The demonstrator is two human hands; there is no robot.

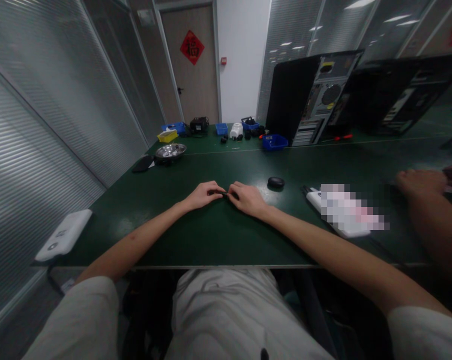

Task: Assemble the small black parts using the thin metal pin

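Over the green table [195,240], my left hand [203,195] and my right hand [247,199] meet in front of me. Their fingertips pinch a small, thin dark object [224,194] from either side. Most of it is covered by the fingers, and its kind cannot be made out. To the right of my right hand lies a rounded black case-like object [276,183], apart from the hand.
A white power bank [65,235] lies at the left edge, and another white device [346,227] with a cable at right. Behind are a metal bowl [170,151], blue trays [274,142] and a computer case [304,100]. Another person's hand [423,185] is at far right.
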